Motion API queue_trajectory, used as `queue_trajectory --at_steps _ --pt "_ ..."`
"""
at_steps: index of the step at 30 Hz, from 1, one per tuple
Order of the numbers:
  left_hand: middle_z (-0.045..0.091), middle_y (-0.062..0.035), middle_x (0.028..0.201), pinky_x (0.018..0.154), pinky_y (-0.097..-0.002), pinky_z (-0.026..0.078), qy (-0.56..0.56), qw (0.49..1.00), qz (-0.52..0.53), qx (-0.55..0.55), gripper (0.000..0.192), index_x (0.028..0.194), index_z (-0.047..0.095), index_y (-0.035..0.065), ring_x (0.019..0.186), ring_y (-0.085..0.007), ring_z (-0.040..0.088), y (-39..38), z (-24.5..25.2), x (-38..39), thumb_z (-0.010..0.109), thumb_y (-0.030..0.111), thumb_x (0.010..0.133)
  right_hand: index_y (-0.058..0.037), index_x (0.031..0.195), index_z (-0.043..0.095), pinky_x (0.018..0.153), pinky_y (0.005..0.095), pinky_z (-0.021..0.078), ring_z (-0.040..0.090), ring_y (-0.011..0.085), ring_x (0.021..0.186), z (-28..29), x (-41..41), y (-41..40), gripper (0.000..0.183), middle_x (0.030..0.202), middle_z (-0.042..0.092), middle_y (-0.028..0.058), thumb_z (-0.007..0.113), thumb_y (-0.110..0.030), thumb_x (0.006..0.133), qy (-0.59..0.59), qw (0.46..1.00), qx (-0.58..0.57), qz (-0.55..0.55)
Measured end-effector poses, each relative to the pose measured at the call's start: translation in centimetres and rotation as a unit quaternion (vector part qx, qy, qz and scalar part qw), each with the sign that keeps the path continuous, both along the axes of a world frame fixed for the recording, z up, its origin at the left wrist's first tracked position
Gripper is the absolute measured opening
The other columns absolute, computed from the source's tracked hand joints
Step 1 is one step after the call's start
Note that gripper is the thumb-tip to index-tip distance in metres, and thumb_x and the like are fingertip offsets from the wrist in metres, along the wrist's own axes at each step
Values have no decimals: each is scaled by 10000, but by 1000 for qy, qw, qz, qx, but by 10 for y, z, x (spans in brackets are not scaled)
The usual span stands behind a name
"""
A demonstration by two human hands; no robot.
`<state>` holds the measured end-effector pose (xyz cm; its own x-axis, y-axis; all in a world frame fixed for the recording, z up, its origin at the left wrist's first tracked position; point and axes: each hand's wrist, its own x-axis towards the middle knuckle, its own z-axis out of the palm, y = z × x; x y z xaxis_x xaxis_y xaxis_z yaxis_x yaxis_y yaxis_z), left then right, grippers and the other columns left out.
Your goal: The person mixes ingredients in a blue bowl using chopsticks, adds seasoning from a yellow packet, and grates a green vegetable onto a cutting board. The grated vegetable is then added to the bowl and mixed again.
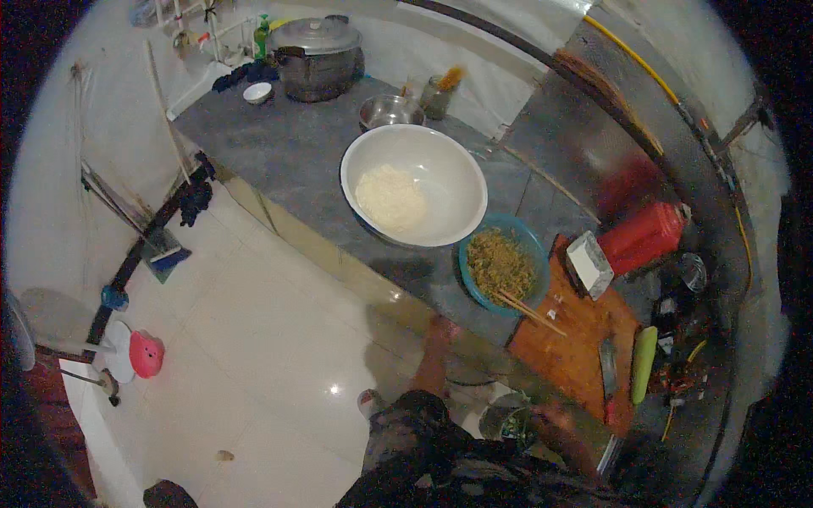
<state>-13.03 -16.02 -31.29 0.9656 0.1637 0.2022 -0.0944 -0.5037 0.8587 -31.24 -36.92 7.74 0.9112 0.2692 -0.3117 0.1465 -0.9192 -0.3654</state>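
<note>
A blurred forearm reaches up to my left hand [446, 329] at the counter's front edge; no object shows in it. My right hand [556, 422] is a blur low beside the counter front, its fingers unclear. A large white bowl [454, 190] holds a pale, dough-like or floury mass [390, 197]. Just right of it, a blue bowl [465, 282] contains a chopped, yellow-green mixture [500, 260], with chopsticks [530, 312] leaning out. A wooden cutting board [546, 355] carries a knife [608, 368] and touches or lies near a long green vegetable [644, 365].
A lidded pot [317, 70], small white bowl [258, 93] and metal bowl [390, 113] stand farther back. At right are a red container [645, 238] and a white-topped box [591, 263]. A bin [502, 416] stands below the counter; a broom or squeegee [166, 254] leans left.
</note>
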Motion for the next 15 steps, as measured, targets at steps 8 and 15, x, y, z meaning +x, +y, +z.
queue_trajectory --at_steps 8,15 --pt "582 -108 815 770 -424 421 -119 977 150 -90 329 844 610 63 796 -282 539 -46 -23 8 664 356 703 -65 989 611 701 385 474 596 297 818 -43 11 -3 228 919 613 149 609 -142 775 -9 997 0 79" --pt "594 -100 809 783 -411 411 21 937 69 -342 341 953 587 78 775 -255 552 -19 41 -18 646 314 714 -87 1015 611 671 400 483 612 302 796 -88 50 -6 260 925 623 145 600 -142 761 -14 981 50 189"
